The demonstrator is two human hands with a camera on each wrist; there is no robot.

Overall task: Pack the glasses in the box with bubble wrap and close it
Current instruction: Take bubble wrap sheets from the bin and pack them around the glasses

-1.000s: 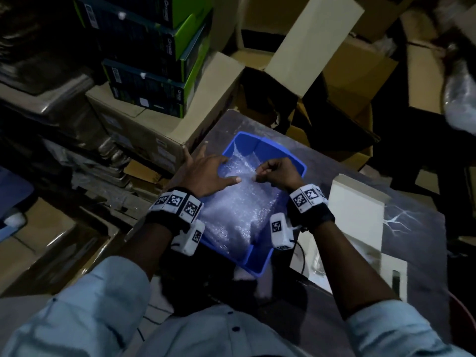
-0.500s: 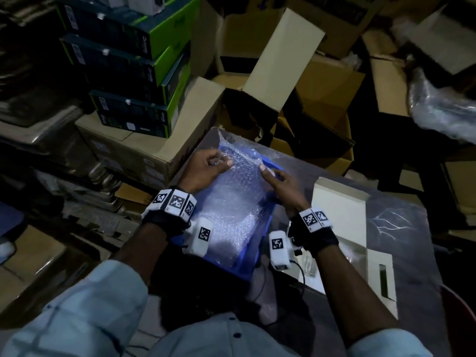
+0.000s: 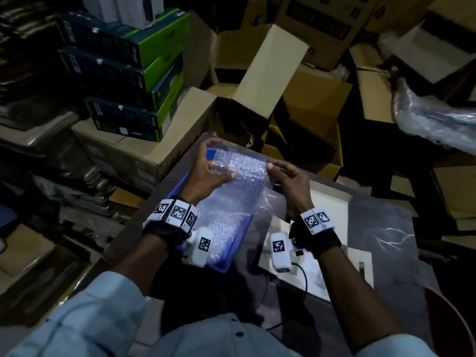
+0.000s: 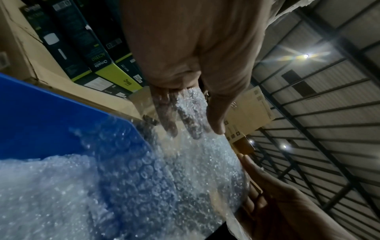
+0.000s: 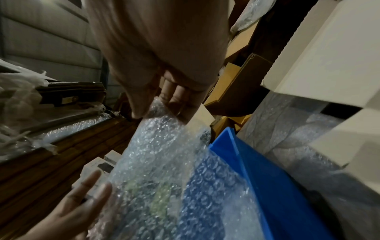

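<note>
A sheet of clear bubble wrap (image 3: 247,173) rises out of a blue plastic tray (image 3: 221,269) on the dark table. My left hand (image 3: 219,166) pinches the sheet's left side, thumb in front and fingers behind it. My right hand (image 3: 273,167) pinches the right side. The left wrist view shows the left hand (image 4: 195,128) on the bubble wrap (image 4: 164,178), and the right wrist view the right hand (image 5: 158,112) on its top edge (image 5: 160,154). An open white box (image 3: 327,202) lies right of the tray. Something clear lies inside it, too dim to tell.
Open cardboard cartons (image 3: 268,73) crowd the floor beyond the table's far edge. To the left, green and black boxes (image 3: 134,81) are stacked on a carton. A plastic-wrapped bundle (image 3: 432,119) lies at the far right. A cable (image 3: 304,276) runs over the white box.
The left hand lay flat on the wrap in the tray; now both hands have taken its sides and lifted the sheet up and away from me.
</note>
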